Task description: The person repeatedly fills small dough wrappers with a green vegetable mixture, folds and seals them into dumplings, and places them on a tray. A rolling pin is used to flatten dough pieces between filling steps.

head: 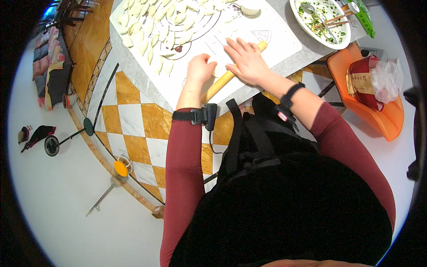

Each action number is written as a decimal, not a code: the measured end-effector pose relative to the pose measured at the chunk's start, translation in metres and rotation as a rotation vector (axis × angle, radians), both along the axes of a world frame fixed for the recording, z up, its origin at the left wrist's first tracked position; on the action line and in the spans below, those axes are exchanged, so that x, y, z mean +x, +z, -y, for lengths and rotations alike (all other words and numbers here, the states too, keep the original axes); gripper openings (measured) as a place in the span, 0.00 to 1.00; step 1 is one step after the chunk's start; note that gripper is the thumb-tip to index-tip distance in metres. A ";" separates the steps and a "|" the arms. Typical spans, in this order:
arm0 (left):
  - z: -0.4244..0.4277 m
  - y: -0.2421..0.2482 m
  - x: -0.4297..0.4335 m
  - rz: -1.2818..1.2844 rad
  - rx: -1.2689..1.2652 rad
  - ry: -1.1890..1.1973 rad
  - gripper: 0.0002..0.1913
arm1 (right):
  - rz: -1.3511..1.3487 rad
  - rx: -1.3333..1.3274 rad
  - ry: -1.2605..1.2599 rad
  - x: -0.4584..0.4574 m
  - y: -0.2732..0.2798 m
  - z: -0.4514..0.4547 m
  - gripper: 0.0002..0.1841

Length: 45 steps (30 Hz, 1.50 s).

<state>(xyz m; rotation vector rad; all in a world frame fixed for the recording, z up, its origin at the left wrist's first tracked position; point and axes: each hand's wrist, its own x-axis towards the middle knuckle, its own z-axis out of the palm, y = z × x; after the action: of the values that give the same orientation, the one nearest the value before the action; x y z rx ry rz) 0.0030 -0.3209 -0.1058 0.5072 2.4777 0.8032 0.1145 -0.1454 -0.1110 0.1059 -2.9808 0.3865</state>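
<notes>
My right hand (248, 63) lies spread, palm down, over a wooden rolling pin (222, 83) that sits diagonally on a white printed mat (280, 43). Beside the pin, my left hand (201, 68) has its fingers curled at the edge of a small pale dough piece (217, 72); its hold is partly hidden. Many shaped dumplings (154, 40) cover the mat's far left part. More pale dough pieces (228, 31) lie beyond my right hand, near a small white bowl (250, 8).
A white bowl of chopped green filling (295, 20), holding a spoon and chopsticks, stands at the table's right. By it is a green package (365, 20). An orange chair (383, 123) with bags is close to the table's right edge. A sofa (53, 73) stands far left.
</notes>
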 end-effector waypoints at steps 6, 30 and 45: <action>0.013 -0.003 0.014 0.308 0.026 0.167 0.14 | 0.073 -0.014 0.048 0.025 0.008 -0.009 0.31; 0.008 0.002 0.014 0.268 0.157 0.274 0.13 | 0.019 -0.026 0.023 0.041 0.006 -0.008 0.33; 0.018 -0.002 0.032 0.003 0.005 0.235 0.14 | -0.059 0.187 -0.017 -0.051 -0.007 0.021 0.31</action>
<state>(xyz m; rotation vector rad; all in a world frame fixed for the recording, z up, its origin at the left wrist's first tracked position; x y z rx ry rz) 0.0349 -0.3386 -0.1082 0.2178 2.5641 0.8981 0.0631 -0.1663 -0.1183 0.1086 -2.9501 0.0996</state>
